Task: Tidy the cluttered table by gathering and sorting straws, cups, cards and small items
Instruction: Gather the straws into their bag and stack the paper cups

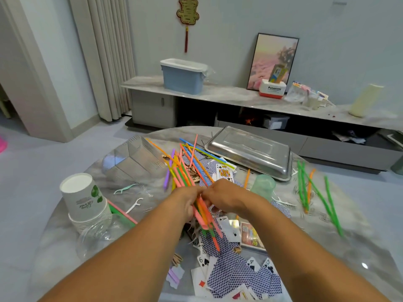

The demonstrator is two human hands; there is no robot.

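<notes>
Over the middle of the table (359,247), the left hand (185,200) and right hand (224,198) meet, both with fingers curled round one bundle of straws (204,212) in pink, orange and green that fans toward the far edge and points back toward the near edge. More straws (314,192) lie loose by the right edge, cards (231,271) are scattered under the bundle and down to the near edge, and upturned paper cups (84,199) are stacked at the left edge. A green cup (262,185) stands just right of the hands, near a steel tray (248,151) turned over at the far edge.
</notes>
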